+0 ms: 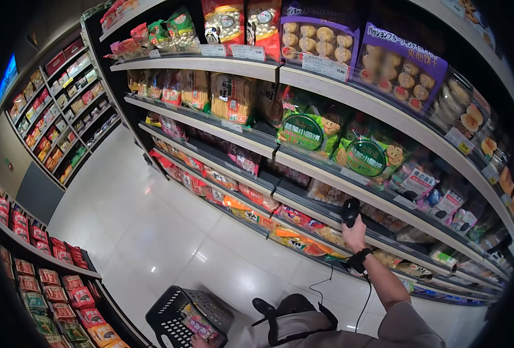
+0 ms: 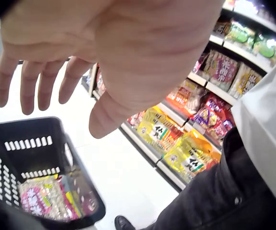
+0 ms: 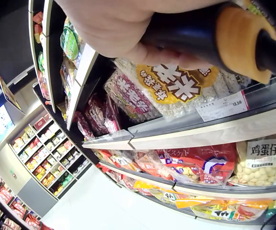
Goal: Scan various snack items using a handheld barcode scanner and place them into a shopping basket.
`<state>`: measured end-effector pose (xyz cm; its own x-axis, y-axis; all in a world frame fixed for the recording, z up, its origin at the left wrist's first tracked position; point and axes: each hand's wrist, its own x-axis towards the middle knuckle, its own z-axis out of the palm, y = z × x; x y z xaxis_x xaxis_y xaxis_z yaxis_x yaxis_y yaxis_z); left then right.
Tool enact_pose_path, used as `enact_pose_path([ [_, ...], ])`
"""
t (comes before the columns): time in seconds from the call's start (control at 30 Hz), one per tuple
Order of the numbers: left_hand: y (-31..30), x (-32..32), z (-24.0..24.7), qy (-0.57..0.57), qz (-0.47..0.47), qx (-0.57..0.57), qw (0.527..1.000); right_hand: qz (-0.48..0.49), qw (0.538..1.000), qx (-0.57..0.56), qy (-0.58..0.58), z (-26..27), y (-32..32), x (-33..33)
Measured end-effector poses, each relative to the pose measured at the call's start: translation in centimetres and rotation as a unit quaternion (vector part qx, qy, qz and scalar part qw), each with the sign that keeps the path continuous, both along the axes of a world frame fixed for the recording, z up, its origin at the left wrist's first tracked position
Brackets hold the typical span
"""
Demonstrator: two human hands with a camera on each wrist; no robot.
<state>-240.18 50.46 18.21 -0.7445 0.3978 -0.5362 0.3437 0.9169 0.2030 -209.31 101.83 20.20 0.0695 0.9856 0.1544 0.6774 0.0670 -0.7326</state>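
Observation:
My right hand (image 1: 355, 234) is raised to a lower shelf and grips a black handheld scanner (image 1: 350, 211). In the right wrist view the fingers (image 3: 123, 28) wrap the scanner's black handle (image 3: 200, 33), which has an orange band. A snack bag with large yellow characters (image 3: 176, 88) sits right behind it on the shelf. My left hand (image 2: 75, 72) hangs with its fingers straight over a black plastic basket (image 2: 27, 153) and holds nothing. The basket (image 1: 170, 310) stands on the floor with a pink snack pack (image 2: 44, 197) inside.
Shelves of bagged snacks (image 1: 303, 133) run along the right of the aisle, with price tags on the edges. A lower rack of red packs (image 1: 54, 278) stands on the left. White tiled floor (image 1: 152, 232) lies between. My dark shoe (image 1: 262, 305) is beside the basket.

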Motion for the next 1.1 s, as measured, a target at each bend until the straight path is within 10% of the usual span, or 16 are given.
enact_pose_path([
  [0.03, -1.0, -1.2, -4.5, 0.157, -0.161, 0.099, 0.969, 0.016, 1.0, 0.005, -0.001, 0.0, -0.5, 0.4],
  [0.1, 4.0, -4.9, -8.4, 0.205, -0.114, 0.158, 0.959, -0.002, 1.0, 0.015, 0.005, -0.4, -1.6, 0.2],
  [0.57, 54.8, 3.2, -3.5, -0.121, -0.363, 0.51, 0.771, -0.124, 0.968, 0.161, 0.149, -2.6, 1.2, 5.9],
  [0.63, 58.8, 3.6, -4.9, -0.183, -0.358, 0.525, 0.75, -0.124, 0.941, 0.027, 0.315, -4.6, 1.7, 5.6],
  [0.87, 60.7, 5.2, -8.0, -0.105, -0.333, 0.428, 0.834, -0.034, 0.861, -0.049, 0.505, -9.3, 5.0, 3.8],
  [0.93, 61.3, 5.8, -9.3, -0.04, -0.379, 0.388, 0.839, -0.003, 0.938, -0.009, 0.347, -10.9, 4.6, 4.8],
  [1.1, 59.7, 7.6, -7.4, 0.058, -0.444, 0.364, 0.817, -0.052, 0.887, -0.102, 0.447, -4.0, 1.5, 5.2],
])
